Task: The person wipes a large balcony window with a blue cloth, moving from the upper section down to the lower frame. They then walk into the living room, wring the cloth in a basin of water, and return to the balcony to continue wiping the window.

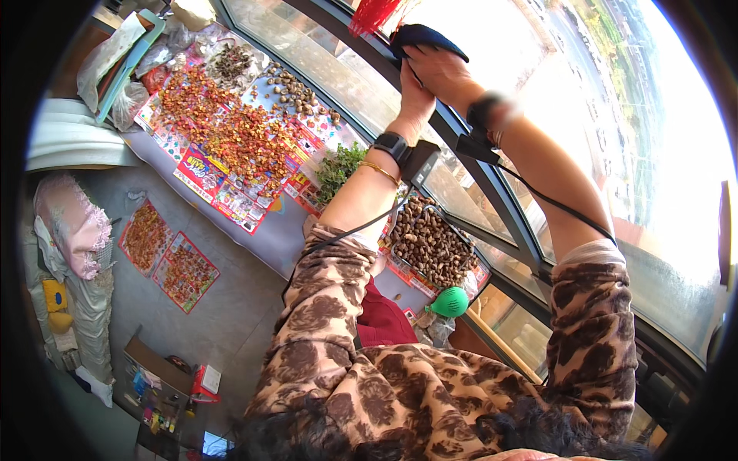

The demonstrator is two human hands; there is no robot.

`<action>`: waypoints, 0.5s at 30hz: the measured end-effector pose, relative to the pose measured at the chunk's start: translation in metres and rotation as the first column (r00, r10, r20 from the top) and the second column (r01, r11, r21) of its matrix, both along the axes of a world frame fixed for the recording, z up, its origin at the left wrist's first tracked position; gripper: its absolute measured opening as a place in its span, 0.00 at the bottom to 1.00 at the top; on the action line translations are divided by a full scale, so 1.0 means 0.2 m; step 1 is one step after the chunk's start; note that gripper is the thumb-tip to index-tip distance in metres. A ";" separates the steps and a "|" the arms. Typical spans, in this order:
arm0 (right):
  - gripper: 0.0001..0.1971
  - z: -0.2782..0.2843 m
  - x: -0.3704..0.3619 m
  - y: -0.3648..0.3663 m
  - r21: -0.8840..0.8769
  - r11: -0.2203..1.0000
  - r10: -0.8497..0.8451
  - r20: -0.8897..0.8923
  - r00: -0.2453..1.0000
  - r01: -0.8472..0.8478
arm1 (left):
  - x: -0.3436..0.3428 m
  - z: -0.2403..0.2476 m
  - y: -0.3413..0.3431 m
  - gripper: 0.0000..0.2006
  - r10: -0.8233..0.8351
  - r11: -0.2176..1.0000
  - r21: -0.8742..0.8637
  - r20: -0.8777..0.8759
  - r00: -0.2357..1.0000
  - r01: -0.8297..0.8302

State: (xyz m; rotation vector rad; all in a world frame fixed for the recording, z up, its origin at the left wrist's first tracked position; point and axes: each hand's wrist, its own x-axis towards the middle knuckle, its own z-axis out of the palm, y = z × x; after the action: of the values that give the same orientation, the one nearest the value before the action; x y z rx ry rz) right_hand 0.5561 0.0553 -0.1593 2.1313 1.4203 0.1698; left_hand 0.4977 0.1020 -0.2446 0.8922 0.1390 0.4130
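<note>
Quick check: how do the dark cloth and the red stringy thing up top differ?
The dark cloth is navy; the red stringy thing is bright red. The right hand is on the cloth; no hand shows on the red thing. Both sit near the view's top.

Grey ledge (270, 244): printed sheets (234, 203), orange-red pieces (250, 142) atop; green leaves (337, 170), brown lumps (430, 244). Floor (246, 307): two strewn sheets (189, 305).

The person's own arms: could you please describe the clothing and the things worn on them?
Both sleeves are tan with dark brown patches. The left wrist carries a black watch-like band, a gold-coloured bracelet and a black box with a cable. The right wrist has a dark band, partly blurred, and a second black cable.
</note>
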 end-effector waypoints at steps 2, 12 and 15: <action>0.16 -0.01 -0.05 -0.10 -0.053 0.998 0.022 0.059 0.998 -0.019 | -0.04 0.01 -0.12 0.35 0.028 1.000 0.009 0.039 0.999 -0.029; 0.19 0.10 -0.52 -0.99 -0.051 0.996 -0.073 -0.087 0.994 0.069 | -0.49 -0.06 -1.00 0.41 -0.209 0.965 0.125 -0.157 0.965 0.230; 0.20 0.13 -0.68 -1.26 -0.140 0.985 -0.108 -0.053 0.993 0.100 | -0.63 -0.04 -1.26 0.42 -0.298 0.941 0.110 -0.180 0.937 0.320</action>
State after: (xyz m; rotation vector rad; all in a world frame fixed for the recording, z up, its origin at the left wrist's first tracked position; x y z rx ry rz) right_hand 0.4196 -0.1965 -0.1329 2.1067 1.3105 -0.0318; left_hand 0.3713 -0.1499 -0.2523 1.0650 0.1159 0.0551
